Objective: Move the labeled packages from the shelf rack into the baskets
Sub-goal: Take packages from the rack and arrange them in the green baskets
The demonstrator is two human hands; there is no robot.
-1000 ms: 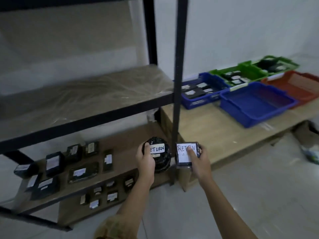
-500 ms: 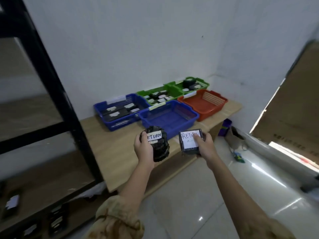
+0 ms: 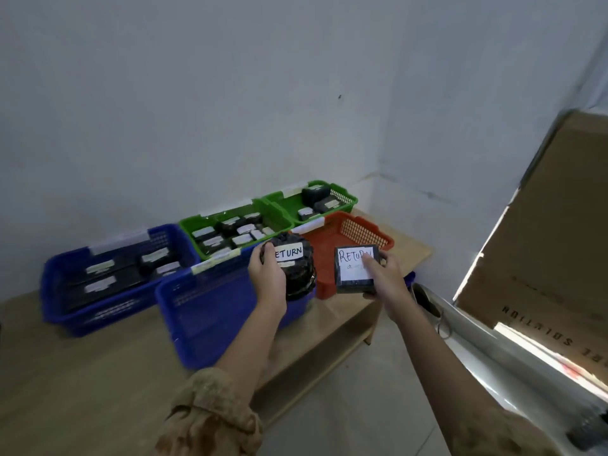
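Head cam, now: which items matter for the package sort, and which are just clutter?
Job:
- left hand gripping round package
- right hand holding square package
- orange basket
- near blue basket, far blue basket
- left green basket, right green basket

Lying about:
- cardboard box
- shiny roll
- table, only bears the baskets

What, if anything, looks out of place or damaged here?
Nothing looks spilled or broken. The one oddity is the round package in the left hand: its black wrap is rumpled and ragged, unlike the flat square package in the right hand.
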